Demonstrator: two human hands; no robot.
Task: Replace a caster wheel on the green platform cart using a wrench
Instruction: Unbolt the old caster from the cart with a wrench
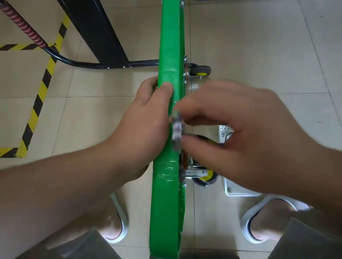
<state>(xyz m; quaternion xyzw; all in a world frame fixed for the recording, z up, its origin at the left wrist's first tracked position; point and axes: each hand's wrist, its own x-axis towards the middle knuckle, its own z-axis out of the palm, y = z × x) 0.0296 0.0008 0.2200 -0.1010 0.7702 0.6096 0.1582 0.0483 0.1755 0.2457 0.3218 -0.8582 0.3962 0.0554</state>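
The green platform cart (172, 46) stands on its edge, running from the top of the view down to the floor between my feet. My left hand (144, 123) grips the cart's upper edge, thumb over the green rim. My right hand (238, 137) pinches a small blurred metal part (176, 132) against the cart's underside. Its exact kind is hard to tell. One caster wheel (205, 177) with a yellow hub sits on the underside just below my right hand. Another caster wheel (200, 70) is farther up. No wrench shows.
A black folding frame (81, 12) with a red spring and curved tube lies on the tiled floor at left. Yellow-black hazard tape (41, 91) marks the floor. A white plastic piece (238, 192) lies by my right foot. A dark metal bar (210, 258) lies at the cart's lower end.
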